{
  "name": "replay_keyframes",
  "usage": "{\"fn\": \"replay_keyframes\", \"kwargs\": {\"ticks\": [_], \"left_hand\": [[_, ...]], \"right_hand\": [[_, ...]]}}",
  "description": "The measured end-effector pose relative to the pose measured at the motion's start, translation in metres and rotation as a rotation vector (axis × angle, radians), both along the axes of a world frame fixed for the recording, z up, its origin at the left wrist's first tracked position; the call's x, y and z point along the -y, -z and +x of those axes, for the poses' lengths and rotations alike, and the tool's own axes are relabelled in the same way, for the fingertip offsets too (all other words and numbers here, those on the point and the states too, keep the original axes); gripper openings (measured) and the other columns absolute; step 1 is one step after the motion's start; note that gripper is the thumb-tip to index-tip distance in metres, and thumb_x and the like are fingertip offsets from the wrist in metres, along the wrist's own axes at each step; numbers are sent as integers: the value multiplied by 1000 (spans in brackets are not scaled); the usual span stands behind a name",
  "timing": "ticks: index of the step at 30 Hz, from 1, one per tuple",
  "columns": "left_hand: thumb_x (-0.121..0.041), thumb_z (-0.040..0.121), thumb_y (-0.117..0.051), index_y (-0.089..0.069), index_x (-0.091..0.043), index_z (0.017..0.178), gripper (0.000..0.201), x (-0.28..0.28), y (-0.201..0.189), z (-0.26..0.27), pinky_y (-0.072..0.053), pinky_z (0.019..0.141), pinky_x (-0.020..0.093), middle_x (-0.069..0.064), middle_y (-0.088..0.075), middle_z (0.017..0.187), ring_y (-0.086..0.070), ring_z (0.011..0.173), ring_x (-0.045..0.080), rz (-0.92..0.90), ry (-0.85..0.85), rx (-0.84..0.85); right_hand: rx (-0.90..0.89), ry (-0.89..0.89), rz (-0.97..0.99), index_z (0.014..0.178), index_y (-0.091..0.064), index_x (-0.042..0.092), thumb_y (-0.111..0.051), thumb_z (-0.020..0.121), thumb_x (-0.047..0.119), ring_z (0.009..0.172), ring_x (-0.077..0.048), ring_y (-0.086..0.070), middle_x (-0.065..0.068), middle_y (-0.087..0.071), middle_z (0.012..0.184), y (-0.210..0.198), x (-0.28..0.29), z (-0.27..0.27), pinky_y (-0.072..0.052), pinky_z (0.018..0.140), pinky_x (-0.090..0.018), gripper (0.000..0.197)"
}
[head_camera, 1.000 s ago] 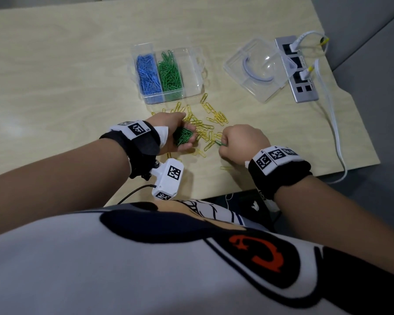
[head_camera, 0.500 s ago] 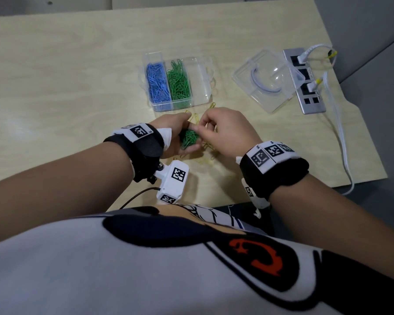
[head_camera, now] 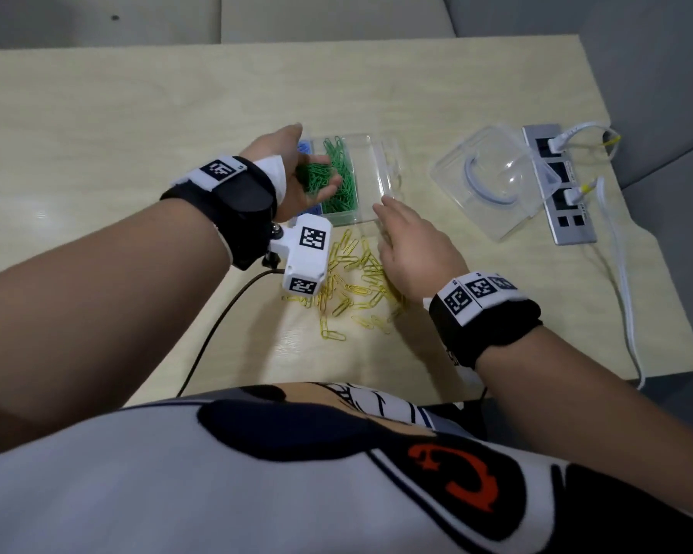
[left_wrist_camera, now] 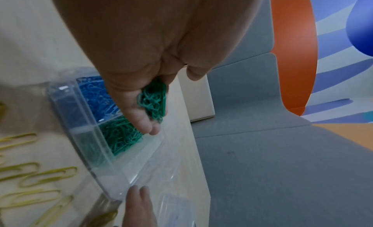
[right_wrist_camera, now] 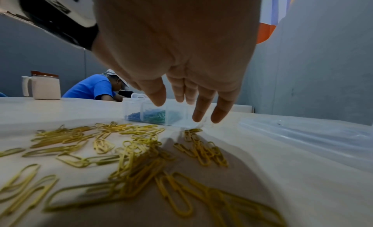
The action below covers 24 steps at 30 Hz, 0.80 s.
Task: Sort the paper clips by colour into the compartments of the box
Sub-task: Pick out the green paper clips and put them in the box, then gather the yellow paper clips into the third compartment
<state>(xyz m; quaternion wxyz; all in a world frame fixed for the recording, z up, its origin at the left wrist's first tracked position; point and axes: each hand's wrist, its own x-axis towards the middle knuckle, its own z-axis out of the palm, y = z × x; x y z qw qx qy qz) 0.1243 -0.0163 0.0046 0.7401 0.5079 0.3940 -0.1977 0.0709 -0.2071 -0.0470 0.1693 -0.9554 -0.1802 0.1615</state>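
Head view: the clear compartment box stands mid-table, its long axis running across from left to right, with its dividers pointing toward the far edge. The green paper clips fill the middle compartment; the blue paper clips in the left one are mostly hidden. The left hand hovers palm-up over the box, fingers cupped round a bunch of green clips. The right hand lies palm-down, fingers straight, holding nothing, fingertips at the box's near right corner. Yellow paper clips lie scattered toward the near edge, pointing every way. A clear lid and a power strip sit toward the right edge.

Left wrist view: shows what the head view hides, namely the blue clips plainly in their compartment and the third compartment bare. The green bunch sits in the curled fingers above the green pile. Whether the right fingertips touch the box wall is unclear.

Right wrist view: the right fingers are spread and relaxed above the surface, the box beyond them. A jug stands at the far edge, with another person behind it.
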Motion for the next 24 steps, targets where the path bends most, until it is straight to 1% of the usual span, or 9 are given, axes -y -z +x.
{"fn": "replay_keyframes", "kwargs": {"ticks": [2, 5, 8, 10, 13, 16, 18, 21, 24], "left_hand": [[-49, 97, -37, -48, -1, 128, 58, -2, 6, 9, -57, 58, 37, 12, -50, 112, -54, 104, 33, 8, -42, -5], [-54, 94, -35, -44, 0, 131, 66, -2, 16, 18, -48, 90, 51, 12, -53, 111, -37, 129, 38, 12, -32, -15], [-60, 94, -25, -26, 6, 143, 82, 6, 10, 17, -20, 111, 57, 19, -27, 152, -12, 145, 36, -58, 5, 8], [-62, 94, -22, -24, 3, 145, 83, 11, 5, 12, -16, 111, 58, 20, -15, 156, -10, 145, 35, -57, 40, 30], [-60, 95, -27, -48, -5, 131, 69, 7, -4, 1, -30, 104, 56, 15, -36, 147, -32, 136, 34, 48, 136, 50], [-45, 96, -40, -66, -16, 98, 39, 0, -11, -18, -47, 84, 39, 4, -63, 108, -60, 96, 24, 158, 277, 85], [-29, 94, -49, -63, -18, 83, 21, -5, -13, -38, -47, 72, 30, -1, -63, 82, -60, 71, 15, 259, 353, 98], [-20, 91, -58, -64, -12, 91, 9, -18, -5, -69, -51, 74, 32, 1, -63, 82, -60, 72, 15, 498, 553, 48], [-32, 84, -68, -59, -15, 109, 31, -31, 12, -94, -57, 76, 36, 3, -64, 98, -62, 82, 18, 881, 900, -38]], "right_hand": [[-14, 11, 3, 150, -27, 21, -43, 95, 21, 132, -26, -41, 6, -16, 160, 1, 0, -2, -37, 106, -45, 57], [-26, 23, 2, 150, -26, 22, -44, 94, 21, 133, -25, -40, 8, -15, 160, -1, 0, -2, -36, 107, -44, 59], [-32, 20, -4, 151, -25, 24, -44, 94, 22, 134, -23, -39, 9, -14, 160, -1, 1, -2, -36, 108, -43, 59], [-29, 14, -2, 150, -26, 24, -44, 94, 23, 135, -23, -39, 9, -15, 160, -1, 2, -1, -36, 108, -44, 59], [-2, 27, 63, 146, -33, 22, -46, 93, 20, 133, -25, -40, 4, -23, 157, -2, 7, -2, -37, 107, -44, 55], [29, 158, 174, 138, -41, 18, -45, 91, 10, 123, -27, -48, -5, -33, 145, -5, 19, -8, -43, 100, -44, 48], [-10, 299, 125, 137, -40, 17, -42, 89, 4, 121, -29, -48, -9, -34, 140, -9, 30, -10, -44, 98, -44, 49], [-165, 477, -111, 137, -35, 12, -41, 86, 0, 121, -34, -42, -13, -31, 138, -14, 45, -14, -41, 92, -42, 52], [-366, 518, -338, 135, -31, 7, -53, 87, 10, 118, -38, -44, -16, -28, 137, -22, 55, -21, -41, 85, -42, 53]]}}
